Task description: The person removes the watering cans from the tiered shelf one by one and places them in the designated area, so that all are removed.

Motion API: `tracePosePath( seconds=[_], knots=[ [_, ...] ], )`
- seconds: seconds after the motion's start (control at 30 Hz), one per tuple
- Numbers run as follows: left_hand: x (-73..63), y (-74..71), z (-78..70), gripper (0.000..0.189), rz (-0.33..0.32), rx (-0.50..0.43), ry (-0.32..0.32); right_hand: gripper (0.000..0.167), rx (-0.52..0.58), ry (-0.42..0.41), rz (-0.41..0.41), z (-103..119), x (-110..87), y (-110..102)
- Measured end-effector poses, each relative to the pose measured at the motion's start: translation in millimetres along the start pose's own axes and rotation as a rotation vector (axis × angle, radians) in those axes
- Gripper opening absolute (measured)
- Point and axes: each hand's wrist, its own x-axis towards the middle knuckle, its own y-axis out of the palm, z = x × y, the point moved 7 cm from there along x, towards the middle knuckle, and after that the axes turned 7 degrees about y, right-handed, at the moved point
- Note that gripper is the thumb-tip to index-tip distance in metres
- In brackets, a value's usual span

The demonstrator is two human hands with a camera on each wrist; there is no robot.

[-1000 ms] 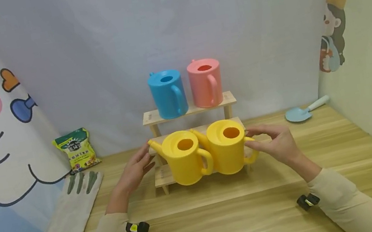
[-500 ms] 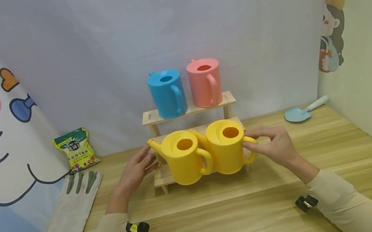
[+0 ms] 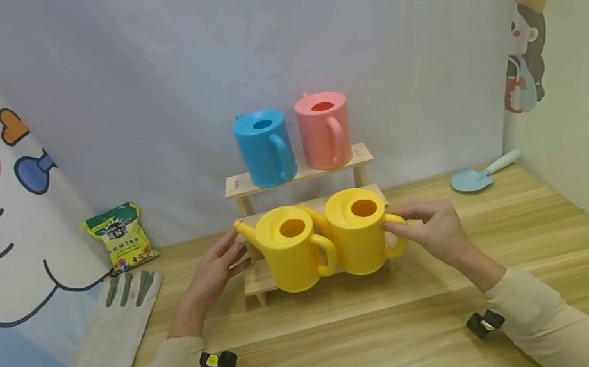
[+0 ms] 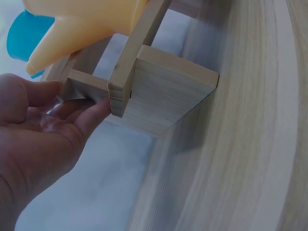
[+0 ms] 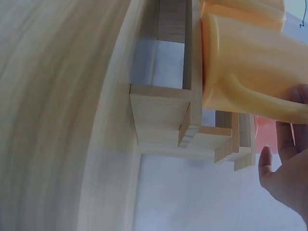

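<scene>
Two yellow watering cans stand side by side on the lowest step of a wooden stand, spouts toward the left. My left hand is at the stand's left end, just under the spout of the left yellow watering can. In the left wrist view, loosely extended fingers touch the ends of its steps. My right hand pinches the handle of the right yellow watering can; some of its fingers hang free behind the handle in the right wrist view.
On the top step are a blue watering can and a pink watering can. A yellow-green packet and pale gloves lie at the left. A light-blue trowel lies back right, near the side wall.
My right hand has shifted slightly left along the right yellow can's handle. The left hand and both yellow cans look nearly still.
</scene>
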Motion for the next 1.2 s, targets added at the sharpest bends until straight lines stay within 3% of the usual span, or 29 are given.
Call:
tracePosePath(
  seconds=[0.2, 0.37, 0.57, 0.7, 0.97, 1.2],
  knots=[
    [0.6, -0.1, 0.8, 0.053, -0.002, -0.006, -0.003, 0.018, 0.120, 0.046, 0.031, 0, -1.0, 2],
    [0.8, -0.6, 1.2, 0.052, 0.002, -0.003, -0.002, 0.019, 0.126, 0.037, 0.050, 6, 0.6, -1],
    [1.4, -1.4, 2.4, 0.052, 0.001, 0.007, -0.001, 0.017, 0.088, -0.040, 0.024, 25, 3.3, -15],
    [1.7, -1.5, 2.7, 0.052, -0.006, 0.005, -0.004, 0.015, 0.143, -0.116, 0.018, 41, 5.3, -27],
    [2.1, -0.5, 2.1, 0.052, -0.010, 0.003, -0.009, 0.018, 0.294, -0.245, -0.075, 74, 10.3, -68],
    [1.0, -1.3, 0.5, 0.053, -0.003, 0.016, 0.000, 0.020, 0.354, -0.206, -0.283, 82, 10.8, -110]
  ],
)
